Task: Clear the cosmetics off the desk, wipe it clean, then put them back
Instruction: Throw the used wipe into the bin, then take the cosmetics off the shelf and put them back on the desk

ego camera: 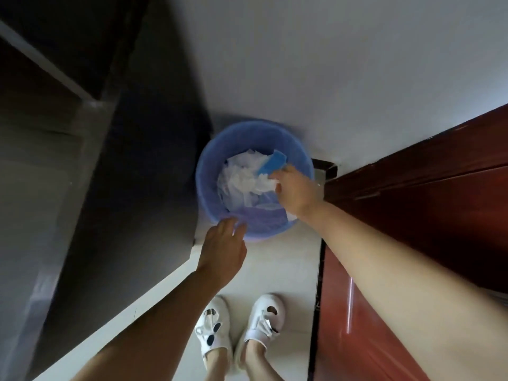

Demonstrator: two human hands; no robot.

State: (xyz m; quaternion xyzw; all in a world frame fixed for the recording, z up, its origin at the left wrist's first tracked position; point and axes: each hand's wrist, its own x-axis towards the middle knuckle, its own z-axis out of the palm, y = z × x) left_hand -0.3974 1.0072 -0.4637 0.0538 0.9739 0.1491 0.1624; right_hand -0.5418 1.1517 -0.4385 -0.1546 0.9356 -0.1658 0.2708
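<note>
A round blue waste bin (220,149) stands on the floor against the white wall, lined with a bag and holding crumpled white tissues (239,177) and a blue flat piece (272,162). My right hand (295,191) reaches over the bin's right rim and pinches a crumpled white tissue (265,184) above the contents. My left hand (224,248) hovers at the bin's near rim, fingers extended and loose, holding nothing. No desk or cosmetics are in view.
A dark cabinet side (123,160) rises on the left of the bin. A reddish-brown wooden door (412,202) stands on the right. My feet in white shoes (239,328) are on the pale tiled floor (288,270) below the bin.
</note>
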